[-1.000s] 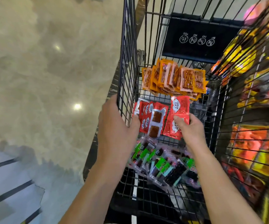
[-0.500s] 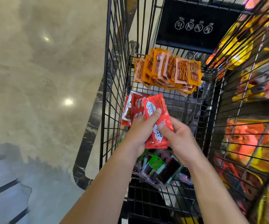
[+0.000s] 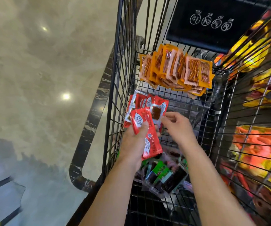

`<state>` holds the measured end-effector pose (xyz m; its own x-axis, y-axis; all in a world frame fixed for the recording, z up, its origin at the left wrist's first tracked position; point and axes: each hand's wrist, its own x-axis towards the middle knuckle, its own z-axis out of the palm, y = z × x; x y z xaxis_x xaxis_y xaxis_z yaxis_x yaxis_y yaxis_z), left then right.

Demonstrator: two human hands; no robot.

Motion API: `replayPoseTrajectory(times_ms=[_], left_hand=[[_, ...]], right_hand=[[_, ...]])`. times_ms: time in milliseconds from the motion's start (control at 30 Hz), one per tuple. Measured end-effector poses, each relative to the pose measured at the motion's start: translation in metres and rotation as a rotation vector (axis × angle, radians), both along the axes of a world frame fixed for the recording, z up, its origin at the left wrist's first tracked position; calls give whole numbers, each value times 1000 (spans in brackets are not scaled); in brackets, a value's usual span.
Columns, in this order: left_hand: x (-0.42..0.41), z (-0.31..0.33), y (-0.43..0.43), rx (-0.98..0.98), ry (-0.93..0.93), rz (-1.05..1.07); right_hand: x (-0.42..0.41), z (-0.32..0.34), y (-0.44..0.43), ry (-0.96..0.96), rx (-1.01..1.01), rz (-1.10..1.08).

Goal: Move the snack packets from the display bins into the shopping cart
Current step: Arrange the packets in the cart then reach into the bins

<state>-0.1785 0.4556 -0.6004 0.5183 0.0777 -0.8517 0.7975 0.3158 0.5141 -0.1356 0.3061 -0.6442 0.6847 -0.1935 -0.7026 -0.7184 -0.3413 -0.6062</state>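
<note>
Inside the shopping cart (image 3: 120,79), the left hand (image 3: 134,144) grips stacked red snack packets (image 3: 149,141). Their long axis slants away toward the cart's left wall, above a red pile (image 3: 145,101). The right hand (image 3: 180,128) is just beside them, fingers curled; any pinch is unclear.

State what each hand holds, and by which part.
Left hand grips red packets around their middle, thumb on top. Right hand curls beside them; whether it holds anything cannot be told.

Head camera looks steeply down, close, into the shopping cart (image 3: 115,88).
</note>
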Motion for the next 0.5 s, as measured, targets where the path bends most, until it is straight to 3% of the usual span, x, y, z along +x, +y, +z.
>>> replayPoseTrajectory(times_ms=[233,367,500], left_hand=[[-10,-15,3,46,28,77],[-13,-19,7,127,66,110],[-12,-19,8,160,98,110]], right_hand=[[18,-56,25,181,-197,78],[10,-63,32,123,-248,-26],[3,-55,20,19,-110,-158]])
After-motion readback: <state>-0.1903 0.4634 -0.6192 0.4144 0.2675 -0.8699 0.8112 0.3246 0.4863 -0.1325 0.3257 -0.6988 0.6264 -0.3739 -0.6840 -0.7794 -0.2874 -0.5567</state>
